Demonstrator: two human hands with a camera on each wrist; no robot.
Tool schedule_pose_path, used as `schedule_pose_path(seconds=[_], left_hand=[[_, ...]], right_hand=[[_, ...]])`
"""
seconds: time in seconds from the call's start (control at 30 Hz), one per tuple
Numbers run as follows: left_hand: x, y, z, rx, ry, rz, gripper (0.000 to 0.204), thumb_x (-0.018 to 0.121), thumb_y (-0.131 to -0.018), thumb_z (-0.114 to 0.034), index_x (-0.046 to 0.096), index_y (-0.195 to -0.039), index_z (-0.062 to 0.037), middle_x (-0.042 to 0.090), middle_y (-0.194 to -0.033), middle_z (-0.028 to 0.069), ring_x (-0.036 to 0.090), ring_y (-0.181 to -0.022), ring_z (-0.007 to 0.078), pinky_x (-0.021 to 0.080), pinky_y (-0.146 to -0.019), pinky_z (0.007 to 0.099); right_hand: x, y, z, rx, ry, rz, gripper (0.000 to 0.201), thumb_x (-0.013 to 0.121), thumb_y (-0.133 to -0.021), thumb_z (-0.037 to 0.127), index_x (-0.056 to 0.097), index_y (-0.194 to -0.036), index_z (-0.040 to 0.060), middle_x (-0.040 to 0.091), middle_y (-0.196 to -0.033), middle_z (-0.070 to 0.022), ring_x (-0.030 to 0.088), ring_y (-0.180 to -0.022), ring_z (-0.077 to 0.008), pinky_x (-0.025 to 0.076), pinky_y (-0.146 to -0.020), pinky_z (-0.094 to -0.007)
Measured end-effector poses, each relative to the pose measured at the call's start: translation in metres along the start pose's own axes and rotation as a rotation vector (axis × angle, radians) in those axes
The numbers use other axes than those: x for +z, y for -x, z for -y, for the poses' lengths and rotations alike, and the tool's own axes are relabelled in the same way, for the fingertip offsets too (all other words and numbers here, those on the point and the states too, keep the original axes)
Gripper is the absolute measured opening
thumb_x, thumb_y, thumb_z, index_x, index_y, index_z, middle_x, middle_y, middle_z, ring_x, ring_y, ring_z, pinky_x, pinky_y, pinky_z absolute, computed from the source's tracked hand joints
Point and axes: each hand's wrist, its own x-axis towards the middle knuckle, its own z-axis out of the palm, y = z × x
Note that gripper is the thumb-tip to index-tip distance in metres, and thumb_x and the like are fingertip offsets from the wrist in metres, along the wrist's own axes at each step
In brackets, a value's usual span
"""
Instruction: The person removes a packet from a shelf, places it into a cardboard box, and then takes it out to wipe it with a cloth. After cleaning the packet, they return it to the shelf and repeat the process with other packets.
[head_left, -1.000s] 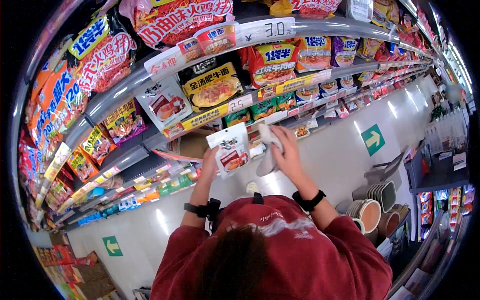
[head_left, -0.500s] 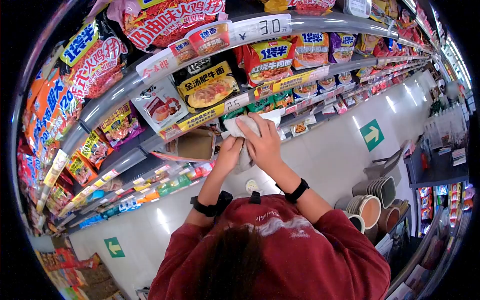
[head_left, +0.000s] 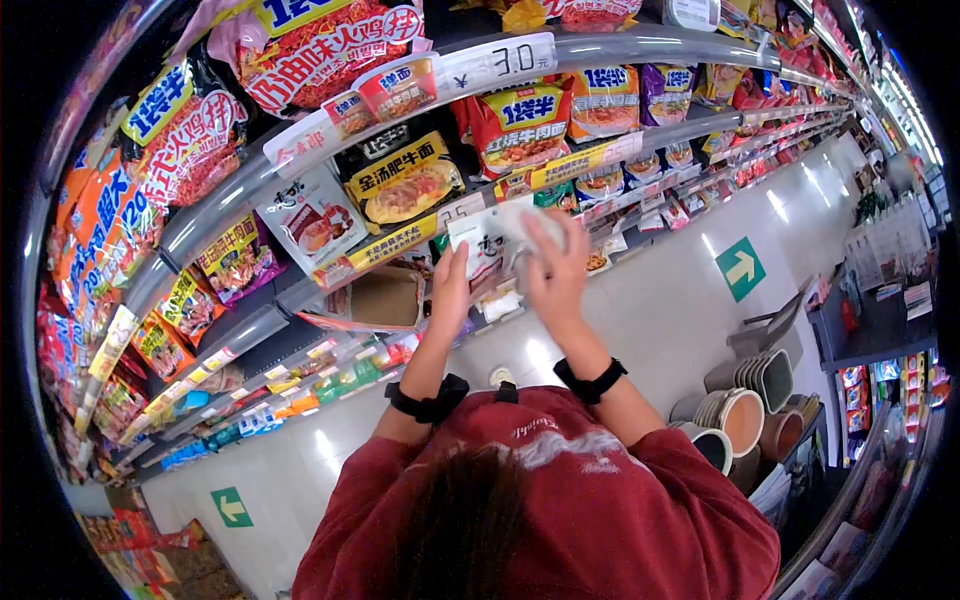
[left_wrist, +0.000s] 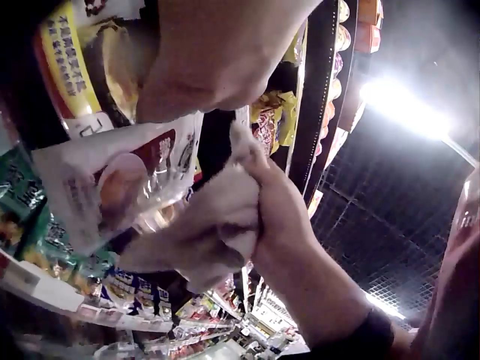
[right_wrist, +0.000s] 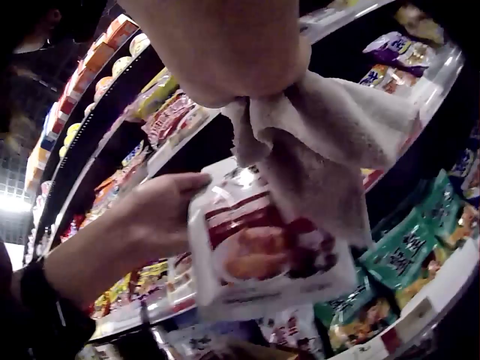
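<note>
In front of the snack shelves my left hand [head_left: 452, 285] grips a white noodle packet [head_left: 478, 250] by its left edge and holds it upright. My right hand [head_left: 555, 272] holds a grey cloth [head_left: 528, 232] bunched in its fingers and presses it against the packet's right side. The right wrist view looks up at the cloth [right_wrist: 322, 142] draped over the top of the packet [right_wrist: 262, 255], with the left hand [right_wrist: 161, 214] pinching the packet's edge. In the left wrist view the cloth [left_wrist: 217, 232] is wadded in the right hand [left_wrist: 285, 225] beside the packet [left_wrist: 112, 187].
Curved shelves [head_left: 560, 50] packed with noodle bags and price tags fill the left and top. An open cardboard box [head_left: 385, 295] lies on the shelf just left of my hands. Stacked bowls and tubs [head_left: 740, 415] stand at the right, beside the pale floor with a green arrow [head_left: 740, 268].
A second ago the packet hung apart from the cloth. The hands then came together, and now both are raised with the cloth against the packet.
</note>
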Motion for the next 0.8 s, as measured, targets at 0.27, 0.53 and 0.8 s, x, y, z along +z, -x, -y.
schedule_pose_path(seconds=[0.27, 0.53, 0.8], left_hand=[[0.013, -0.014, 0.012, 0.126, 0.190, 0.107, 0.035, 0.041, -0.090, -0.027, 0.049, -0.109, 0.0010, 0.055, -0.101, 0.0070, 0.050, -0.090, 0.0130, 0.037, -0.081, 0.0252], [-0.003, -0.019, 0.026, 0.071, 0.308, 0.047, 0.036, 0.047, -0.087, -0.022, 0.046, -0.112, 0.0026, 0.053, -0.108, 0.0100, 0.050, -0.100, 0.0175, 0.036, -0.087, 0.0286], [-0.011, -0.010, 0.019, -0.041, 0.337, 0.177, 0.039, 0.046, -0.087, -0.029, 0.047, -0.113, 0.0007, 0.053, -0.108, 0.0080, 0.049, -0.099, 0.0138, 0.036, -0.087, 0.0268]], right_hand=[[0.005, -0.004, -0.002, -0.058, 0.104, 0.106, 0.047, 0.052, -0.064, 0.001, 0.057, -0.108, 0.0150, 0.046, -0.110, -0.0143, 0.046, -0.092, -0.0325, 0.039, -0.081, -0.0367], [-0.005, 0.007, -0.079, 0.693, -0.691, 0.103, 0.033, 0.051, -0.082, 0.017, 0.050, -0.111, 0.0004, 0.053, -0.105, -0.0141, 0.049, -0.096, -0.0203, 0.038, -0.083, -0.0294], [-0.004, 0.022, -0.052, 0.686, -0.605, 0.304, 0.039, 0.062, -0.075, 0.025, 0.054, -0.097, -0.0053, 0.060, -0.084, -0.0117, 0.054, -0.075, -0.0140, 0.043, -0.068, -0.0255]])
